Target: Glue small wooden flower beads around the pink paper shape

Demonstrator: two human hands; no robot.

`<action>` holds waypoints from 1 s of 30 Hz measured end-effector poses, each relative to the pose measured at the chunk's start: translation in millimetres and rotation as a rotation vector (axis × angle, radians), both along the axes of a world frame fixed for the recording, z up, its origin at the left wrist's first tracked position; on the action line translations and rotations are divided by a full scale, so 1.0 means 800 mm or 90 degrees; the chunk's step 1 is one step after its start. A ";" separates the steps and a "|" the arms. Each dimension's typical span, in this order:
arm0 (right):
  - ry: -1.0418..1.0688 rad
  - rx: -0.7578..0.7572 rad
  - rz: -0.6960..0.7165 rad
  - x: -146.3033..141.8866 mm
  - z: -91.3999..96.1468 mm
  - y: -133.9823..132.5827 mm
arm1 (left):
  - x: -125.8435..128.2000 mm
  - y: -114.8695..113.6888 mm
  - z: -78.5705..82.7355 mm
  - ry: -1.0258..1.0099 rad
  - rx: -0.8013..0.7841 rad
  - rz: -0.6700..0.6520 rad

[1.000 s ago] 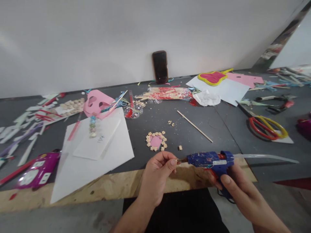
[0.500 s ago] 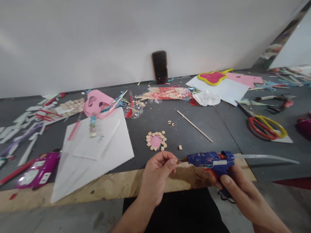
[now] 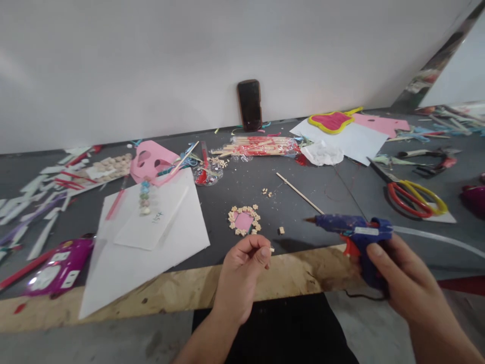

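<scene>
My left hand (image 3: 244,268) is closed in a pinch on a tiny pale bead (image 3: 271,249) at the table's wooden front edge. My right hand (image 3: 405,283) grips a blue glue gun (image 3: 354,230) by its handle, nozzle pointing left and well apart from the bead. A clear glue stick (image 3: 435,236) trails out of its back. Just beyond my left hand lies a small pink square ringed with pale beads (image 3: 244,220), with one loose bead (image 3: 281,230) beside it.
White paper sheets (image 3: 151,227) lie at the left, with a pink mask (image 3: 151,161) behind them. A thin wooden stick (image 3: 297,192), a wrapped bundle of sticks (image 3: 261,145) and red-and-yellow scissors (image 3: 415,197) lie on the grey table. A phone (image 3: 249,104) leans on the wall.
My right hand has pulled the glue gun to the right and slightly up, away from my left fingertips. My left hand has stayed in place, still pinched on the bead.
</scene>
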State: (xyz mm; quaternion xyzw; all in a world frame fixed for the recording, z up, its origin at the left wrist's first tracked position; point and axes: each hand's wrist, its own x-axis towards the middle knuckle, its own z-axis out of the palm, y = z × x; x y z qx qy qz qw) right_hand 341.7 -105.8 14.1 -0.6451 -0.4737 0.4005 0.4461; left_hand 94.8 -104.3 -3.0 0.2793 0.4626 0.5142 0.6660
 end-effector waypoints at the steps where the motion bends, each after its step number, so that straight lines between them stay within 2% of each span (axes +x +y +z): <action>1: -0.035 -0.003 -0.004 0.004 0.003 0.011 | -0.001 -0.001 0.000 0.002 -0.005 0.003; 4: -0.249 -0.009 -0.023 0.022 0.007 0.048 | -0.002 -0.004 -0.001 -0.002 -0.026 0.011; 7: -0.567 -0.077 -0.045 0.040 0.014 0.076 | -0.005 -0.008 -0.004 -0.011 -0.042 0.016; 9: -0.722 -0.146 -0.054 0.046 0.023 0.083 | -0.008 -0.009 -0.006 -0.007 -0.038 0.018; 11: -0.797 -0.159 -0.079 0.043 0.032 0.080 | -0.012 -0.010 -0.009 0.003 -0.031 0.019; 13: -0.807 -0.048 -0.095 0.030 0.035 0.071 | -0.014 -0.010 -0.011 0.007 -0.031 0.018; 15: -0.742 0.157 -0.025 0.006 0.030 0.062 | -0.015 -0.010 -0.012 0.005 -0.037 0.018; 16: -0.683 0.233 0.063 -0.008 0.024 0.059 | -0.015 -0.011 -0.012 0.003 -0.039 0.018; 17: -0.622 0.270 0.171 -0.024 0.017 0.057 | -0.015 -0.011 -0.012 0.002 -0.038 0.019; 19: -0.557 0.297 0.310 -0.052 0.003 0.058 | -0.015 -0.011 -0.012 -0.001 -0.031 0.017; 21: -0.541 0.297 0.369 -0.074 -0.009 0.063 | -0.015 -0.012 -0.012 -0.005 -0.024 0.009; 27: -0.557 0.220 0.427 -0.090 -0.020 0.080 | -0.017 -0.015 -0.013 -0.004 -0.012 -0.001; 30: -0.473 0.194 0.406 -0.089 -0.017 0.078 | -0.017 -0.014 -0.012 -0.011 -0.018 -0.002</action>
